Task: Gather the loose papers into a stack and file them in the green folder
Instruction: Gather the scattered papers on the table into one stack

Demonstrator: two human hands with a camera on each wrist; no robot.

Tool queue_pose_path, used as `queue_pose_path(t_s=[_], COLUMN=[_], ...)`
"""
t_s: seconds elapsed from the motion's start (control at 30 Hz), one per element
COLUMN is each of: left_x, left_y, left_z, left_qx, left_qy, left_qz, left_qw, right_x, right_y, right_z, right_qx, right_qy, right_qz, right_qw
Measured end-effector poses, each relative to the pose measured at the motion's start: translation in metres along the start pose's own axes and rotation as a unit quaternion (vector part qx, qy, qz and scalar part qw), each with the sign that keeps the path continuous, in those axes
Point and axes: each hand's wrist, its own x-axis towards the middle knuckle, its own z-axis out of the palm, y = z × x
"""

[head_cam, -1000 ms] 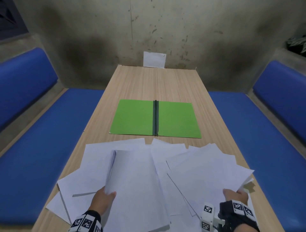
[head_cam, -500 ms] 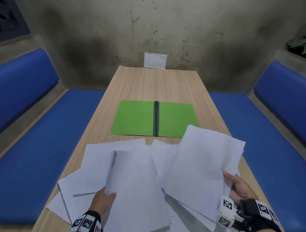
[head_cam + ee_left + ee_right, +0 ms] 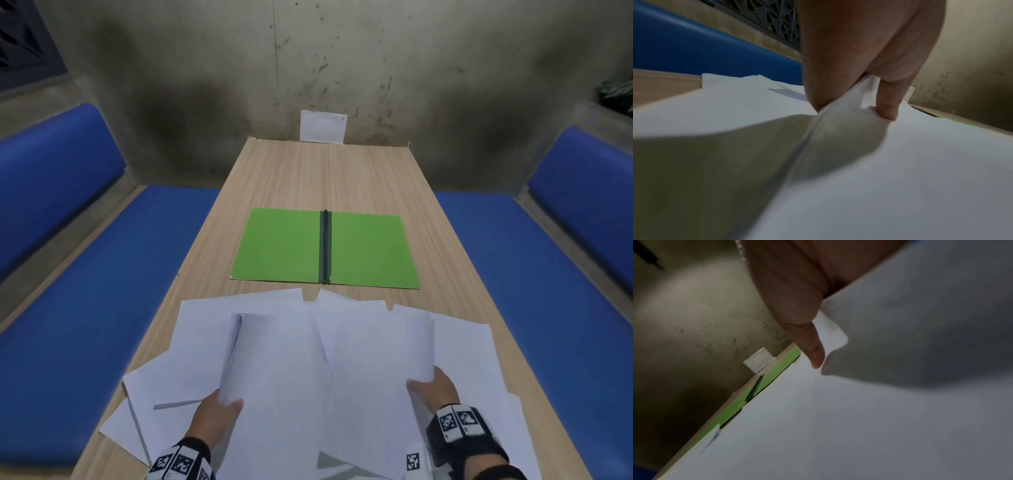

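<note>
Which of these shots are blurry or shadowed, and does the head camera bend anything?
Head view: sharp at the green folder, wide-angle bowing of the blue benches. Left wrist view: left hand casts a dark shadow across the papers, soft near the lens. Right wrist view: motion-blurred, the right hand dim, the sheet grey with shade.

The right hand fills the top of the view, its thumb pressed onto a white sheet whose corner curls up just beside the thumb; the grip pinches that sheet. Beneath the held sheet, more white papers spread across the lower part of the picture. Beyond the papers' far edge shows a strip of the green folder with its dark spine, lying on the pale wooden surface. Past the folder, a small white card stands against the stained wall.
</note>
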Motion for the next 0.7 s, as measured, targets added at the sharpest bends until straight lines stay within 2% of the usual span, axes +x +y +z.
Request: queue_pose_path(t_s=[0.23, 0.33, 0.53, 0.7], left_x=[0.0, 0.0, -0.002, -0.011], left_y=[0.001, 0.001, 0.002, 0.018], left_z=[-0.001, -0.001, -0.007, -0.017], left_qx=[0.005, 0.003, -0.036, -0.088], left_qy=[-0.004, -0.003, -0.024, -0.026], left_qz=[0.007, 0.013, -0.005, 0.001], left_qw=[1.0, 1.0, 0.999, 0.996], right_x=[-0.003, -0.006, -0.022, -0.04], right_y=[-0.009, -0.01, -0.028, -0.037], right_z=[0.005, -0.007, -0.058, -0.101], right_qx=[0.0, 0.028, 0.19, 0.289], right_qy=[-0.029, 0.008, 0.101, 0.112], right_qz=[0.009, -0.003, -0.032, -0.091], right_qw=[1.0, 1.0, 0.976, 0.946])
